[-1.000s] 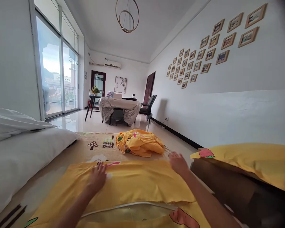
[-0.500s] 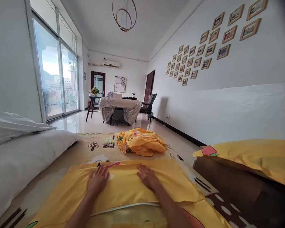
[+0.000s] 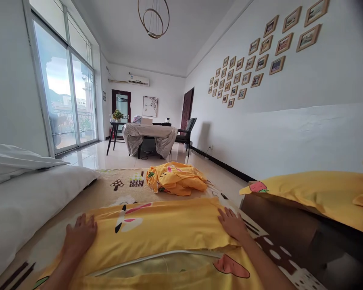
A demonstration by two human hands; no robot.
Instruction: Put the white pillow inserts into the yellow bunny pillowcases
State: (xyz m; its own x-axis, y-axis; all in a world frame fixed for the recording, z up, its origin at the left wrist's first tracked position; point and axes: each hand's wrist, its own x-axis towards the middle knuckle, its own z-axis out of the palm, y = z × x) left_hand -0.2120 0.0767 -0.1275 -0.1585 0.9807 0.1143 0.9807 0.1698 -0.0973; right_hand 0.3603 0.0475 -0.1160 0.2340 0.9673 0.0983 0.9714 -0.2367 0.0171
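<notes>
A yellow pillowcase-like cloth (image 3: 169,225) with a rabbit print and a carrot print lies flat on the patterned bedding (image 3: 105,193). Across its near part runs a long opening with a pale edge, showing a paler yellow layer inside. My left hand (image 3: 80,233) rests flat at the cloth's left edge, fingers apart. At the cloth's right edge lies my right hand (image 3: 233,223), palm down with its fingers spread. Beyond the cloth sits a crumpled orange-yellow cloth (image 3: 177,179), touched by neither hand.
White pillows (image 3: 48,193) lie at the left. On the right, a yellow pillow (image 3: 314,189) rests above a brown box (image 3: 278,217). A covered table (image 3: 151,131) and a black chair (image 3: 187,135) stand farther back.
My hands have moved apart, from the middle of the yellow cloth to its left and right edges. More of the rabbit print shows. The view has shifted slightly.
</notes>
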